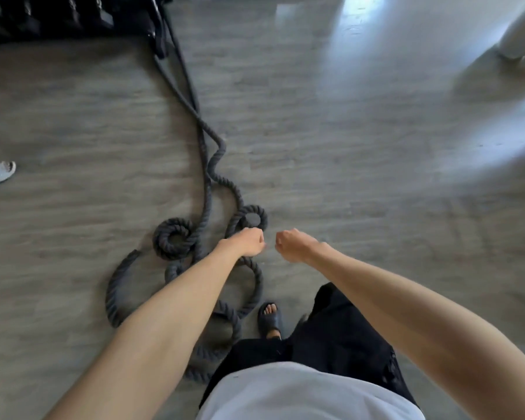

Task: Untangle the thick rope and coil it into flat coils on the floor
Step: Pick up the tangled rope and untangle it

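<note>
one thick rope point(112, 295) on the floor point(346, 147): two strands, long axis from far upper left toward the feet, ending in two small curls and loose loops. two hands, left hand point(249, 242) and right hand point(291, 245), fisted, empty, above it.

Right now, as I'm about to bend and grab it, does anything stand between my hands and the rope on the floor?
Nothing visible does. The left hand and right hand are curled and empty, held out over the rope and its tangled loops. The black sandal stands beside the near loops, not on them.
</note>
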The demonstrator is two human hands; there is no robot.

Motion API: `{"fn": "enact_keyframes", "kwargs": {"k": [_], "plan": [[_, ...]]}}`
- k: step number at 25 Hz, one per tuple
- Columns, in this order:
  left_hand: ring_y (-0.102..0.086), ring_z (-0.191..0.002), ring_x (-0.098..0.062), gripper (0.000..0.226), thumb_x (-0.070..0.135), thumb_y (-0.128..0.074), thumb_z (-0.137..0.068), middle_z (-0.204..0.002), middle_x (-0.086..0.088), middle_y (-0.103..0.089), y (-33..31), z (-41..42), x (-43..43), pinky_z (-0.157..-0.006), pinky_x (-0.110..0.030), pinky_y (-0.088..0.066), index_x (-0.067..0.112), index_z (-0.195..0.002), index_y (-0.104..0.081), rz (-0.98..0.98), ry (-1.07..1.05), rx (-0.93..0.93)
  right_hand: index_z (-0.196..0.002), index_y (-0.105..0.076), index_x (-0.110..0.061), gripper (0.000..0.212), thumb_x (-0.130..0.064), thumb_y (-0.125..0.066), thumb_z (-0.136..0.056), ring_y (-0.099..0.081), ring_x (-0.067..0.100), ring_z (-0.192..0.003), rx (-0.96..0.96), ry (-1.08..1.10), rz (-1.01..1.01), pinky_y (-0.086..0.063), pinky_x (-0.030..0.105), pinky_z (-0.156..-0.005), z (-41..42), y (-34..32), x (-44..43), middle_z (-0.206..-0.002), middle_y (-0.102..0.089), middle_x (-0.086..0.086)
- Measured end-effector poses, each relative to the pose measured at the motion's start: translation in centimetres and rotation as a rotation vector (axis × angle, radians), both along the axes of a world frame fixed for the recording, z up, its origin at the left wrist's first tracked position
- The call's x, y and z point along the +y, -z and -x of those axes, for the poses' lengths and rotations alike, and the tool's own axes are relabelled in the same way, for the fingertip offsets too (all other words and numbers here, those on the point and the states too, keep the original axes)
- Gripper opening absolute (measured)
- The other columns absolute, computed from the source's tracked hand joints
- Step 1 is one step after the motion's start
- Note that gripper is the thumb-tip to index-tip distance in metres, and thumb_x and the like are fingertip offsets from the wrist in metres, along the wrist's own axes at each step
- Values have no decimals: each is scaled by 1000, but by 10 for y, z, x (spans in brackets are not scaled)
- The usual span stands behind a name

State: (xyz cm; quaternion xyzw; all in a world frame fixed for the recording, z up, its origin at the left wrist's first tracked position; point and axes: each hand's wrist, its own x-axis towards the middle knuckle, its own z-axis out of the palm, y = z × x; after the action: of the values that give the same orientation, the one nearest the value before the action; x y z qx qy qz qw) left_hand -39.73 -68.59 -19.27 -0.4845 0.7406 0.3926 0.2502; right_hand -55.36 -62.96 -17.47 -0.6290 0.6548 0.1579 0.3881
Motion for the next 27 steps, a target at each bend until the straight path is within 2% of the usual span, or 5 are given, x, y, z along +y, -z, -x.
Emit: {"fn": "enact_keyframes", "kwargs": {"k": [6,10,22,25,27], "plan": [[-62,-106,-27,28,40,-53,-96,-103,-8,-67,19,72,-147,-92,-39,-48,16,-89,-64,-22,-151,-2,-96,-60,-7,18,-11,-42,-99,-67,39,-99,-46,-61,-5,-46,37,-70,79,15,-160,-109,-69,22],[-59,-114,-29,27,32,-56,-97,-117,-13,-67,19,123,-241,-91,-35,-47,9,-107,-68,-22,-314,2,-108,-63,-4,27,-19,-42,-102,-65,38,-101,-61,-136,-28,-46,35,-72,131,24,-274,-114,-67,20],[-60,-113,-29,28,28,-52,-96,-117,-15,-66,33,161,-513,-85,-33,-46,6,-111,-63,1,-712,31,-124,-58,-4,33,-24,-38,-106,-62,37,-109,-7,-526,-62,-41,35,-75,152,21,-595,-126,-62,18],[-64,-100,-31,27,25,-49,-98,-96,-18,-64,62,138,-568,-72,-32,-41,4,-88,-64,-41,-739,44,-121,-60,-5,32,-23,-38,-106,-61,32,-93,2,-535,-60,-44,34,-73,135,37,-669,-119,-64,17],[-59,-79,-27,35,26,-46,-100,-74,-9,-52,82,116,-606,-64,-31,-34,10,-69,-47,-52,-761,58,-117,-61,-5,29,-19,-39,-105,-61,30,-89,5,-536,-79,-44,33,-69,116,56,-718,-115,-65,16]]}}
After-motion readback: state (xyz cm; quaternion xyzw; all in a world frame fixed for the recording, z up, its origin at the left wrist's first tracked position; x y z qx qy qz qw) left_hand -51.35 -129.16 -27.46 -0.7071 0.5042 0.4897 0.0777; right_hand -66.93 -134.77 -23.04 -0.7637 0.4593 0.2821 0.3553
